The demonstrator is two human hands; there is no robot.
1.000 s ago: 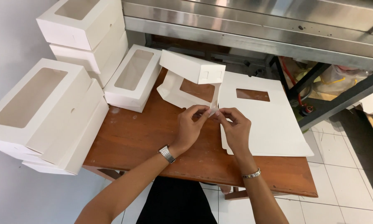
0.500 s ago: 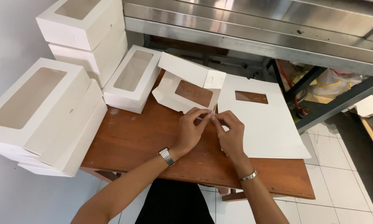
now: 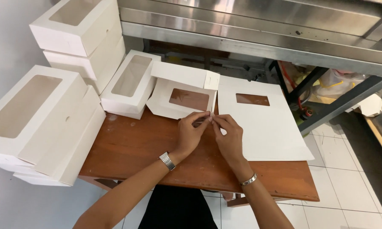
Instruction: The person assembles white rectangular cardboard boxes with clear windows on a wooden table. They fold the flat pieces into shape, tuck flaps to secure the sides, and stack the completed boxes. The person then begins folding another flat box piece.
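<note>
A half-folded white cardboard box with a window cut-out (image 3: 183, 94) lies on the brown wooden table (image 3: 136, 148), its back flap standing up. My left hand (image 3: 192, 133) and my right hand (image 3: 228, 136) meet at the box's near right corner, fingertips pinching the flap edge there. Both wrists wear metal bands. Beside the hands on the right lies a stack of flat white box blanks (image 3: 263, 121) with a window cut-out.
Finished white window boxes stand at the left: one (image 3: 130, 84) next to the half-folded box, two stacked (image 3: 78, 38) at the back, larger ones (image 3: 38, 123) overhanging the table's left edge. A steel counter (image 3: 259, 29) runs behind. White tiled floor (image 3: 348, 178) lies to the right.
The half-folded box has dropped lower and flatter onto the table. Both hands have come closer together at its near right corner.
</note>
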